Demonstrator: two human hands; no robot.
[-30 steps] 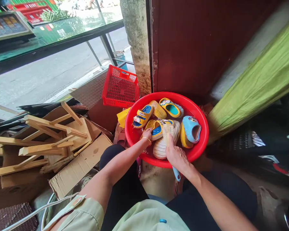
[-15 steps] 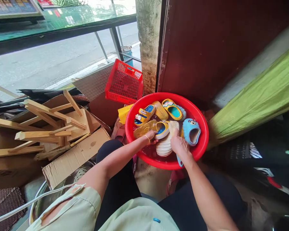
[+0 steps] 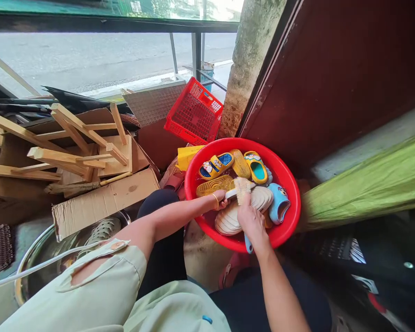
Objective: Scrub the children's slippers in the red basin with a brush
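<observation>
In the tub [image 3: 191, 184], a blue-lined sandal [image 3: 216, 166] lies near the upper left edge. Left hand [image 3: 222, 199]: fingers pinching a white-edged shoe [image 3: 232, 192], left of centre. Brush [image 3: 242, 186]: bristles against that shoe. Right hand [image 3: 251, 221]: closed around the brush, beside pale soles [image 3: 228, 221]. Green-lined clog [image 3: 257, 171]: upper edge. Blue clog [image 3: 278, 203]: right edge.

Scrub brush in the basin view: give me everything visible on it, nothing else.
The brush has a pale cream, bristly head and a light blue handle that looks like plastic. The right hand grips it, covering its middle. The head is over the red basin, at the white-edged shoe in the left hand; bristle contact is unclear. The handle slants back toward the person, its end emerging below the hand by the basin's near rim.
</observation>
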